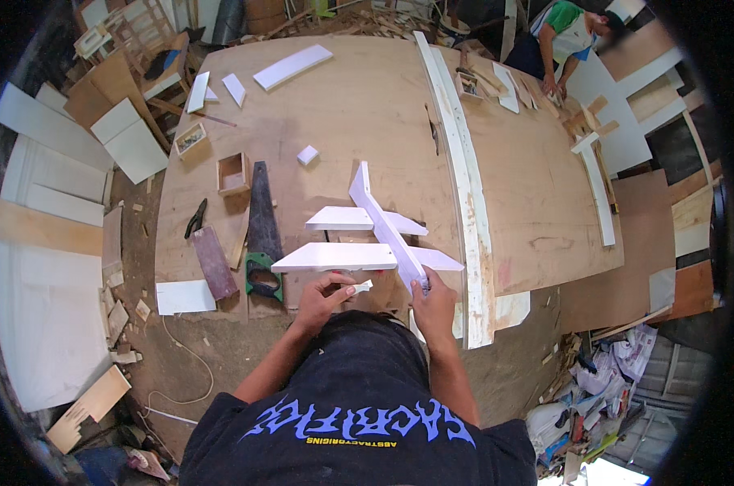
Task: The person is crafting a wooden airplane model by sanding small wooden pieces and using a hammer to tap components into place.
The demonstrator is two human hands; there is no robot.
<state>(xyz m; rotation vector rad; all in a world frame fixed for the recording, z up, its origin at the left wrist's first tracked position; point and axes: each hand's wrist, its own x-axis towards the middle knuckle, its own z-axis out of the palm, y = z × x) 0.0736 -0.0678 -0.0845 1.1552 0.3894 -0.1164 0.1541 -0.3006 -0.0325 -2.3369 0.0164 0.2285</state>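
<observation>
A white wooden model airplane (390,232) lies at the near edge of the plywood table, its long body slanting and its wing boards reaching out to both sides. My right hand (434,306) is closed round the near end of the body. Between the fingertips of my left hand (322,301) is a small white piece (362,287), pinched just in front of the near left wing. A handsaw (263,206) with a green handle rests flat to the left of the airplane. Beyond the airplane lies a small white block (307,155).
Pliers (196,219), a maroon block (214,262) and an open wooden box (233,173) lie left on the plywood table (343,105). A long white board (456,178) crosses it on the right. At the far right, a co-worker (557,44) bends over the table. Scraps litter the floor.
</observation>
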